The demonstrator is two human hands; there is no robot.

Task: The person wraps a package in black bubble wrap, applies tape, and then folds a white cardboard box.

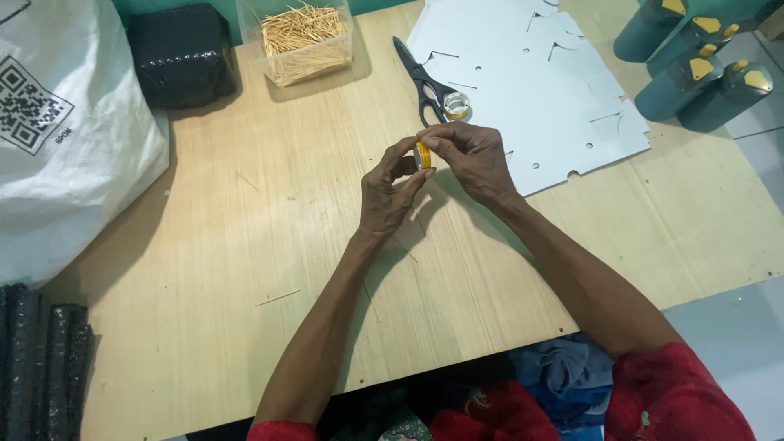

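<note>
Both hands meet above the middle of a light wooden table (pixel 245 269). My left hand (pixel 388 192) and my right hand (pixel 469 159) together pinch a small yellow roll of tape (pixel 422 155), held upright between the fingertips. Just beyond the hands lie black-handled scissors (pixel 420 77) and a small clear tape roll (pixel 456 105), both untouched.
A clear tub of thin wooden sticks (pixel 306 41) stands at the back. White cut sheets (pixel 539 82) lie back right, beside several teal bottles with yellow caps (pixel 694 61). A white sack (pixel 61 131) and a black bundle (pixel 181 53) sit left; dark rolls (pixel 41 359) near left.
</note>
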